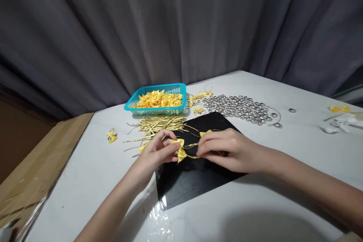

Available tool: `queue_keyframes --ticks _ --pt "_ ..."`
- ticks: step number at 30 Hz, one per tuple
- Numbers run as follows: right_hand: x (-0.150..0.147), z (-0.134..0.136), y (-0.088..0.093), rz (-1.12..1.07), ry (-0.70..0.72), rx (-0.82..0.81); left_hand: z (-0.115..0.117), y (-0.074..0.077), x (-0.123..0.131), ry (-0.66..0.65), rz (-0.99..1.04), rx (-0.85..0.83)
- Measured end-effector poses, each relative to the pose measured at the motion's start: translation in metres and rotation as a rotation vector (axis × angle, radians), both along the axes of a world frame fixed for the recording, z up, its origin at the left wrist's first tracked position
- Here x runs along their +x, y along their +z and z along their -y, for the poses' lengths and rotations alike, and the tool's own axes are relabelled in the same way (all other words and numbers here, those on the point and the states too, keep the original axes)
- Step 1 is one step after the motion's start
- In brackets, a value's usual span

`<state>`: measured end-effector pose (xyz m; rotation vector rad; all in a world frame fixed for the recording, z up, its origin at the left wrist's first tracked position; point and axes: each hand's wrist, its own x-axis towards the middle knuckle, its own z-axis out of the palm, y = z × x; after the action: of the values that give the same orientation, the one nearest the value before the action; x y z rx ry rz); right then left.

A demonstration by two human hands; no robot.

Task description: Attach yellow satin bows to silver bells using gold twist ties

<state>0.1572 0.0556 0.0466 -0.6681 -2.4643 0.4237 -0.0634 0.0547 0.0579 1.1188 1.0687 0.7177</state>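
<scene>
Between finger and thumb, my left hand (160, 149) pinches a yellow bow (180, 150) above a black board (187, 185). Gold wire (191, 156) runs from the bow to my right hand (224, 147), whose closed fingers grip it. Another yellow bow (205, 133) shows just behind the right fingers. Part of a further yellow bow (143, 146) is visible behind my left hand. A pile of gold wire strips (161, 124) lies beyond the left hand, on the white table (93, 181). The fingertips of my right hand are partly hidden.
A blue basket (155, 112) of yellow bows stands at the back, with many silver discs (238, 109) to its right. A finished-looking bow piece (112, 136) lies at left. White objects (340, 123) lie at far right. Cardboard (42, 162) borders the table's left side.
</scene>
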Motion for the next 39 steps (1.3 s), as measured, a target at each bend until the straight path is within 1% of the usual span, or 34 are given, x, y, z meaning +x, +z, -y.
queue_keyframes --ticks 5,8,10,14,18,23,26,29,31,33,35,39 --pt "0.008 0.004 -0.002 0.150 -0.087 0.016 0.002 -0.003 0.000 -0.084 -0.013 0.001" --pt "0.007 0.004 -0.001 0.174 -0.125 0.037 0.005 -0.002 0.002 -0.108 -0.034 -0.003" --pt "0.006 0.004 -0.001 0.171 -0.142 0.070 0.005 -0.002 0.003 -0.095 -0.052 0.000" --pt "0.003 0.005 -0.004 0.075 -0.110 0.108 0.006 -0.001 0.005 -0.019 -0.059 -0.012" --pt "-0.001 0.008 -0.004 -0.058 -0.045 0.047 0.009 0.001 0.008 0.023 -0.024 -0.009" --pt "-0.004 0.016 0.001 -0.017 -0.121 0.023 0.010 0.001 0.009 0.084 -0.082 0.016" --pt "-0.001 0.022 0.003 0.000 -0.132 0.013 0.009 0.001 0.007 0.111 -0.093 0.042" --pt "0.000 0.026 0.002 -0.081 -0.117 0.011 0.009 0.003 0.007 0.131 -0.101 0.062" --pt "-0.003 0.025 0.002 -0.196 -0.150 -0.007 0.010 0.005 0.009 0.132 -0.115 0.066" --pt "-0.007 0.023 0.002 -0.297 -0.226 -0.047 0.012 0.007 0.012 0.120 -0.132 0.058" --pt "-0.012 0.021 0.003 -0.330 -0.263 -0.104 0.013 0.008 0.014 0.096 -0.134 0.048" --pt "-0.017 0.023 0.003 -0.279 -0.187 -0.196 0.015 0.009 0.014 0.022 -0.113 0.047"
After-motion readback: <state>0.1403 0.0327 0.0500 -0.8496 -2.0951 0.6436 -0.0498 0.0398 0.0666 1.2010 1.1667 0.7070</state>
